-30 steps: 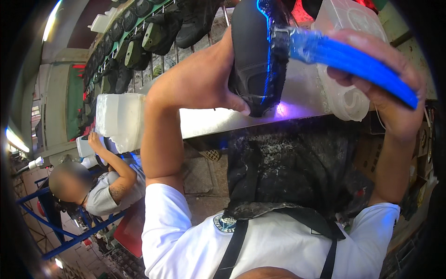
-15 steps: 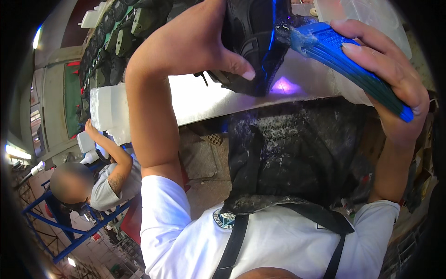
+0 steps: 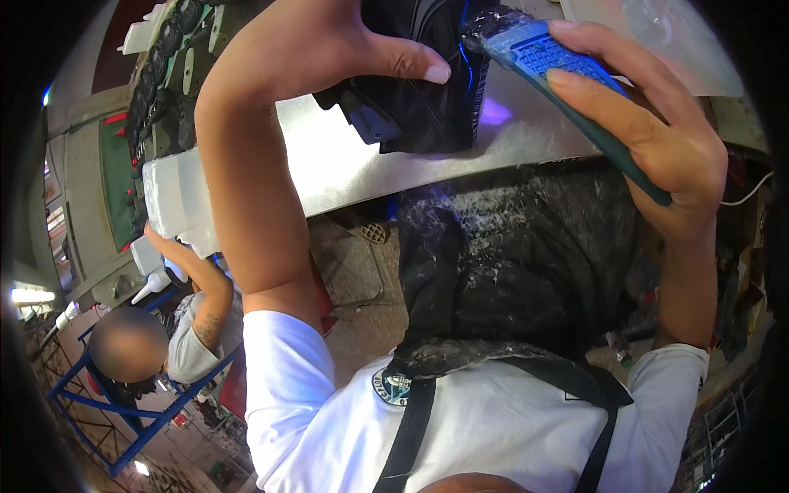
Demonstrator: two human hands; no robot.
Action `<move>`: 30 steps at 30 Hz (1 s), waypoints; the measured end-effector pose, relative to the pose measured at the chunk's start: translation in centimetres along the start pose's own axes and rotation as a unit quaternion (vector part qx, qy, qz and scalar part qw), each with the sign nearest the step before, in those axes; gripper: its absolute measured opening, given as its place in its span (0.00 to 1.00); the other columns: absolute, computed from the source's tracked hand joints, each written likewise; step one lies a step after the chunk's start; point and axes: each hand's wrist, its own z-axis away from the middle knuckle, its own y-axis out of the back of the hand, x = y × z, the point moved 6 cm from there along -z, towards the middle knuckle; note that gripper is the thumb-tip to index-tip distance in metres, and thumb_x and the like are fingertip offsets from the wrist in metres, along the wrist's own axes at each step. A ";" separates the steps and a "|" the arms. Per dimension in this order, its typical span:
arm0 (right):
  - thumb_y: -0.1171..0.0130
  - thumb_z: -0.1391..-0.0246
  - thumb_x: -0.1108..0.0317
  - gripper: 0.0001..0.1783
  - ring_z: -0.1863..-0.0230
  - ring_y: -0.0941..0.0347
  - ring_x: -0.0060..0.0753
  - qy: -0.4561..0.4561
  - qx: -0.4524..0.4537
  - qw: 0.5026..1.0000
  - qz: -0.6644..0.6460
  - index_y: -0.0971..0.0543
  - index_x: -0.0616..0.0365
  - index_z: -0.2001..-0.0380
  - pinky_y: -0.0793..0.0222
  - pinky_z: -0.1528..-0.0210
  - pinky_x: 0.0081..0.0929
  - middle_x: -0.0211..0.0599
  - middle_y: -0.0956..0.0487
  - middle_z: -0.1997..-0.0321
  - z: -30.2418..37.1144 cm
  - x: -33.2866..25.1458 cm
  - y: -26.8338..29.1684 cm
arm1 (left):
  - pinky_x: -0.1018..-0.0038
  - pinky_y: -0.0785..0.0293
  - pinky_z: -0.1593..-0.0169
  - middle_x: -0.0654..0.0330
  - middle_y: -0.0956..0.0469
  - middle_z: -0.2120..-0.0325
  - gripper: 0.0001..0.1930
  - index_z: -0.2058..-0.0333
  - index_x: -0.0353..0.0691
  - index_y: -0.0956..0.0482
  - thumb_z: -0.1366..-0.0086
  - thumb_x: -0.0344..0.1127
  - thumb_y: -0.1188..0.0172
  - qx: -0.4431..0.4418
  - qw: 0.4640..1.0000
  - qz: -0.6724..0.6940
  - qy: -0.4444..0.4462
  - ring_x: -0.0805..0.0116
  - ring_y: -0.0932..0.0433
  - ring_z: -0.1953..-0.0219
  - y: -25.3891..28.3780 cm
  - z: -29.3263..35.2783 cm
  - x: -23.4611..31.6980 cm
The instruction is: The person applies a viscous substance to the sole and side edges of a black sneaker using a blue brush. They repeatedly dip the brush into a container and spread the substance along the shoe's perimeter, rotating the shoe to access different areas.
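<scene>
Left hand [image 3: 349, 49] has a firm grip on a black shoe [image 3: 436, 99], thumb pressed along the upper, holding it above or on the surface [image 3: 353, 168] (honestly can't tell if it's resting there). Right hand [image 3: 670, 135] is wrapped around a blue brush [image 3: 563, 62], fingers over the ribbed handle, with the dark, gunky bristle end right up against the shoe's edge.

Surface itself is bare shiny metal, glaring pretty bright on the left, plus a small purple glow [image 3: 497, 111] just beside the shoe. Cloudy white box [image 3: 177, 197] sits at the left end, and a clear plastic container [image 3: 666, 45] is up at the right, partly behind the right hand. Whoever's working has a black apron [image 3: 509, 255] covered in whitish smears.

Rest of the room: rows of dark shoes [image 3: 168, 94] run off to the upper left, grubby tiled floor [image 3: 353, 271] below, strip light [image 3: 33, 296] way over at the side. 1 co-worker [image 3: 197, 353] in grey is on the left, near a white nozzle bottle [image 3: 152, 283].

Compared with 1 second ago, the shoe has been turned so its opening and strap side show more, and the brush slants more steeply. Both hands are on the same things as before, and the co-worker has barely shifted.
</scene>
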 end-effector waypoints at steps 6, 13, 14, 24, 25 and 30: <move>0.38 0.53 0.81 0.18 0.47 0.23 0.46 0.008 0.012 1.000 -0.024 0.18 0.68 0.55 0.24 0.47 0.31 0.54 0.22 0.46 0.4 1.0 -0.9 | 0.70 0.28 0.41 0.52 0.28 0.46 0.56 0.34 0.28 0.49 0.56 0.32 0.18 0.021 0.998 -0.015 0.053 0.69 0.27 0.46 -0.1 0.0 0.2; 0.38 0.53 0.84 0.19 0.50 0.20 0.46 -0.058 0.052 0.990 -0.118 0.19 0.71 0.55 0.22 0.49 0.31 0.55 0.20 0.49 3.0 2.4 -2.0 | 0.69 0.31 0.38 0.50 0.29 0.45 0.58 0.34 0.28 0.50 0.58 0.34 0.18 0.033 0.999 -0.007 0.003 0.67 0.28 0.45 0.4 0.3 -0.2; 0.38 0.53 0.85 0.19 0.50 0.19 0.46 -0.063 0.064 0.988 -0.127 0.19 0.71 0.54 0.22 0.49 0.32 0.55 0.20 0.49 3.2 2.5 -2.1 | 0.69 0.31 0.38 0.51 0.29 0.45 0.58 0.34 0.28 0.50 0.58 0.34 0.17 0.038 0.999 -0.027 0.015 0.67 0.29 0.44 0.4 0.7 -0.1; 0.45 0.41 0.83 0.16 0.56 0.18 0.46 -0.180 0.240 0.878 -0.373 0.26 0.81 0.51 0.20 0.50 0.33 0.58 0.19 0.56 3.3 3.1 -4.9 | 0.70 0.33 0.37 0.50 0.30 0.43 0.61 0.33 0.28 0.51 0.60 0.35 0.16 0.086 0.989 -0.085 0.082 0.67 0.30 0.43 -1.1 1.3 3.2; 0.45 0.41 0.82 0.15 0.57 0.17 0.45 -0.190 0.253 0.872 -0.375 0.26 0.81 0.51 0.20 0.50 0.33 0.57 0.18 0.57 3.2 3.0 -5.1 | 0.70 0.34 0.37 0.50 0.30 0.43 0.61 0.33 0.27 0.51 0.60 0.36 0.16 0.092 0.989 -0.066 0.098 0.67 0.30 0.43 -0.8 1.2 3.2; 0.43 0.41 0.78 0.14 0.61 0.17 0.44 -0.219 0.330 0.829 -0.395 0.24 0.79 0.55 0.19 0.55 0.33 0.54 0.17 0.62 2.5 2.4 -5.4 | 0.66 0.32 0.38 0.55 0.27 0.45 0.52 0.35 0.35 0.42 0.57 0.31 0.20 0.088 0.992 -0.058 0.062 0.65 0.29 0.43 -0.4 2.2 0.4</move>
